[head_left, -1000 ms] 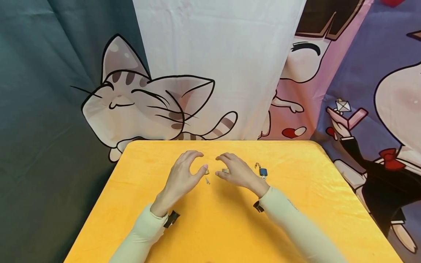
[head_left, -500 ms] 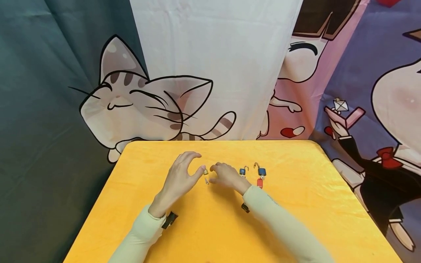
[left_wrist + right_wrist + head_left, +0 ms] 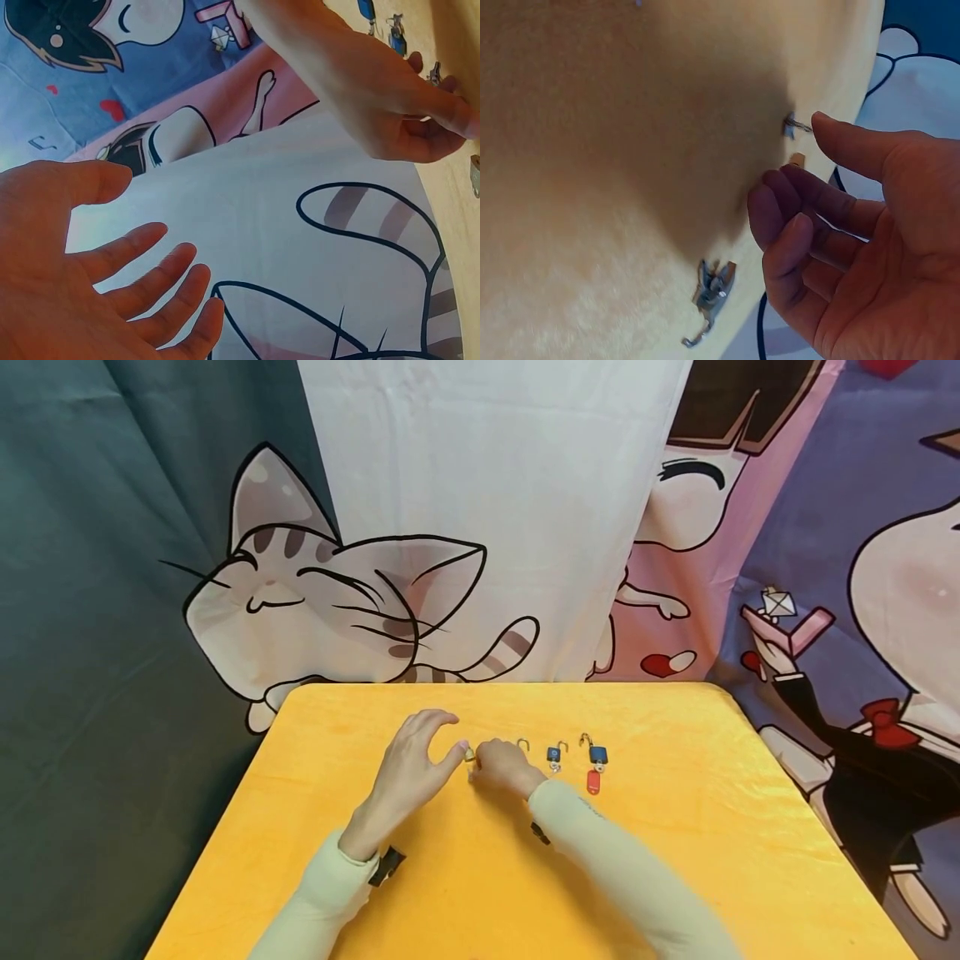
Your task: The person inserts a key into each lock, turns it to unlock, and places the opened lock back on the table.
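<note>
My right hand (image 3: pixel 506 767) reaches low over the table beside a small brass padlock (image 3: pixel 470 755) and a small silver key (image 3: pixel 789 126). Its fingers are bent, and the thumb tip comes close to the key, apart from the index finger. Left of the brass padlock, my left hand (image 3: pixel 412 764) hovers with spread, relaxed fingers and holds nothing; its palm (image 3: pixel 45 262) shows in the left wrist view. Partly behind the right hand, an open shackle (image 3: pixel 523 744) sticks out. Farther right lie a small blue padlock (image 3: pixel 553 754) and a larger blue padlock (image 3: pixel 597 754), both with raised shackles.
A red tag (image 3: pixel 593 782) hangs off the larger blue padlock's key. Everything lies on a yellow-covered table (image 3: pixel 450 893). Behind its far edge hangs a printed curtain (image 3: pixel 495 485) with a cartoon cat.
My right hand has moved left and slightly nearer, bending its fingers more and uncovering the smaller blue padlock, the red tag and another shackle. The left hand has stayed almost still.
</note>
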`<state>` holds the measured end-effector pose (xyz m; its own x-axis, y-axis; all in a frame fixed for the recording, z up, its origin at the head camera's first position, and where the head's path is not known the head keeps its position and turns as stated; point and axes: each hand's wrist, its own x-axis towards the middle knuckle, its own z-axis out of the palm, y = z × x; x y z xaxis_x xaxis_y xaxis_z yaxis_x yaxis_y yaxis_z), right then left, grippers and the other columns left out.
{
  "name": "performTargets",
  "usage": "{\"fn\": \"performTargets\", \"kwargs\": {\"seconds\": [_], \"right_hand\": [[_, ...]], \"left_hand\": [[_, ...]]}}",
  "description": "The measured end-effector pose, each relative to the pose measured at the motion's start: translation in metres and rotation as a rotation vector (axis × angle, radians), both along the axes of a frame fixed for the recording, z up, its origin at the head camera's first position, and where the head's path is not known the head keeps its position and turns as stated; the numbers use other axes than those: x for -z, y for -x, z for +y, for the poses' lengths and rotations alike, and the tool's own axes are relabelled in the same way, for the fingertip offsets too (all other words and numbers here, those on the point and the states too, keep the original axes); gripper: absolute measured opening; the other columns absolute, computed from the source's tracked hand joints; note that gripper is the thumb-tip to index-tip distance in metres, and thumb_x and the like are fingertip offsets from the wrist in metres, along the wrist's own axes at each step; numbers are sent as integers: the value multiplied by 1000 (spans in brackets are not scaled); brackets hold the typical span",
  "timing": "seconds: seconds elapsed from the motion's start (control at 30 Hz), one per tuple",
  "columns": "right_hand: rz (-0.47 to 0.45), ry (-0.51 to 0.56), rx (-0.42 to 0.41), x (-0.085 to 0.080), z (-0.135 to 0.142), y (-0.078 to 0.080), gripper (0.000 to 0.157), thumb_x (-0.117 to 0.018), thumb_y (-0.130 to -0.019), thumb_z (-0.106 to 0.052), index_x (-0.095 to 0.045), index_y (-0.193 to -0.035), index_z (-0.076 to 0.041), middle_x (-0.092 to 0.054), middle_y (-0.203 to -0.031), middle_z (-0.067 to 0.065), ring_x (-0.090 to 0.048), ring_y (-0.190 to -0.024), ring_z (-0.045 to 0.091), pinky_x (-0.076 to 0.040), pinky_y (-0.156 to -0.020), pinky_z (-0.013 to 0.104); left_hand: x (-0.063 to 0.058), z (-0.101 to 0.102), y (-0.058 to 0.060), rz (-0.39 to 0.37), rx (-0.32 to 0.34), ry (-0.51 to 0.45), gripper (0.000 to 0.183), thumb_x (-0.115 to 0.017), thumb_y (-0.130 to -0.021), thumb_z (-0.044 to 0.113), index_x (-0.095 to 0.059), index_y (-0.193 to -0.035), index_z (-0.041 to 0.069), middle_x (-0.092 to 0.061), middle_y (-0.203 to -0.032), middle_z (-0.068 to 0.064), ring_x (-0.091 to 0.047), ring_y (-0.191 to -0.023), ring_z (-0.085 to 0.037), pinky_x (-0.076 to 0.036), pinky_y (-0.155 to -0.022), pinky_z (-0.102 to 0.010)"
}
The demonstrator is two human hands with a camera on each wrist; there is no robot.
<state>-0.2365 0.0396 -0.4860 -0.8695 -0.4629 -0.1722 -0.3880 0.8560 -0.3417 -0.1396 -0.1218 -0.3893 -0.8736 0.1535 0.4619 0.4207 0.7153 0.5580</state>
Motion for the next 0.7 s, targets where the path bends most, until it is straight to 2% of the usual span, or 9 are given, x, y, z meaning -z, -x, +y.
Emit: {"fn": "performTargets", "kwargs": {"seconds": [0.13, 0.33, 0.5, 0.7], "right_hand": [[2, -36, 3, 7, -5, 3, 25, -70, -90, -32, -65, -71, -17, -56, -61, -6, -48, -55, 11, -39, -53, 27], [13, -62, 21, 8, -8, 4, 26, -65, -93, -25, -63, -69, -16, -55, -61, -4, -46, -55, 13, -40, -57, 30], [-7, -54, 18, 9, -10, 1, 36, -60, -95, -17, -48, -62, -15, -40, -53, -2, -37, -49, 13, -35, -53, 28], [-7, -25, 7, 9, -10, -2, 32, -62, -93, -14, -48, -64, -15, -41, -54, -3, -37, -49, 12, -33, -51, 26]], "left_hand": [[2, -1, -1, 1, -3, 3, 32, -65, -93, 33, -64, -120, 16, -63, -127, -1, -56, -121, -22, -49, -99, -45], [3, -2, 1, 8, -7, 5, 32, -66, -93, 33, -64, -120, 16, -63, -126, -1, -56, -121, -22, -49, -99, -45], [4, -2, 0, 8, -12, 1, 31, -67, -92, 32, -65, -119, 16, -63, -126, -2, -57, -119, -23, -50, -98, -46], [6, -3, 0, 3, -10, 4, 31, -67, -92, 33, -65, -119, 16, -63, -125, -1, -57, -119, -22, -50, -98, -45]]}}
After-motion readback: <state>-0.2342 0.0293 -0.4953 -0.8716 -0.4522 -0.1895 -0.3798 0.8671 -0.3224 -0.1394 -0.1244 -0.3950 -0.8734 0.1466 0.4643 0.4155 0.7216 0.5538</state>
